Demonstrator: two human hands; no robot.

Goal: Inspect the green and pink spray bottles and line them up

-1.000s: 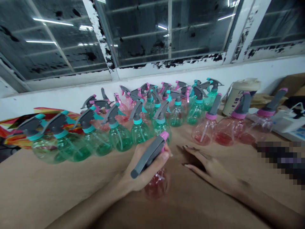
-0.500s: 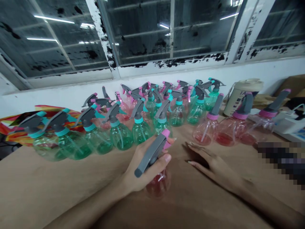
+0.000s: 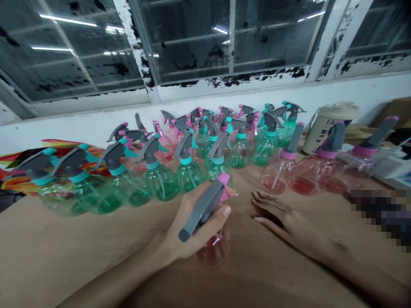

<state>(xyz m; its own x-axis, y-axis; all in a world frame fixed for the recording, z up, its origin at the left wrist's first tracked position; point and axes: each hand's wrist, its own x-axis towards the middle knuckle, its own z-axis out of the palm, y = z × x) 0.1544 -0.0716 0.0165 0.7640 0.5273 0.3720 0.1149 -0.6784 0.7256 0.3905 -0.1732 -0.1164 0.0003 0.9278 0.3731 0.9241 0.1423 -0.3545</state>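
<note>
My left hand (image 3: 189, 218) is wrapped round the neck of a pink spray bottle (image 3: 213, 252), just under its grey sprayer head with a pink nozzle. The bottle stands upright at the front of the wooden table (image 3: 96, 248), and red liquid shows inside its clear body. To the right, my right hand (image 3: 285, 218) rests on the tabletop with fingers stretched out and nothing in it. Beyond my left hand stands a row of green spray bottles (image 3: 162, 184) with turquoise collars. Past my right hand are three pink spray bottles (image 3: 276, 179).
Behind the front row, several more pink and green spray bottles (image 3: 239, 145) crowd toward the wall. A large beige container (image 3: 324, 128) stands at the back right, near a white box (image 3: 390, 169). Bright orange and yellow wrapping (image 3: 22, 184) lies at the far left. Windows rise behind.
The view has shifted slightly. My left hand keeps its grip on the pink spray bottle, and my right hand stays flat on the table.
</note>
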